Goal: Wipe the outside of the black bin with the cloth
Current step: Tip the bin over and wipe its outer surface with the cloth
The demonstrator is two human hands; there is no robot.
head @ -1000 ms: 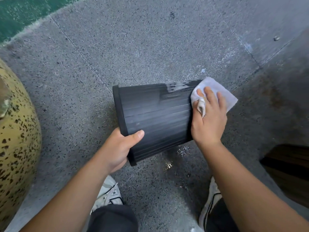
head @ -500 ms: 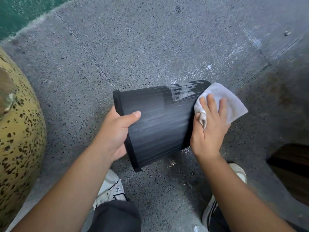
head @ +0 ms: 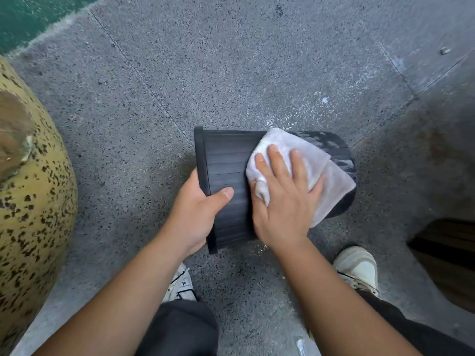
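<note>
Over the speckled floor (head: 231, 60), your left hand (head: 198, 214) is gripping one black bin's (head: 226, 160) rim, your right hand (head: 282, 201) is pressing one white cloth (head: 303, 155) flat, fingers spread wide.

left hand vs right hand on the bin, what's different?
The left hand grips the black bin at its rim, thumb over the ribbed wall; the right hand lies flat. The left touches the bin bare; the right presses the white cloth against it. Both are on the bin's outside.

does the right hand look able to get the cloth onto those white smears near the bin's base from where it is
Probably yes. The right hand already presses the cloth flat on the black bin, and the white smears lie just beyond it, uncovered. The left hand steadies the rim.
</note>
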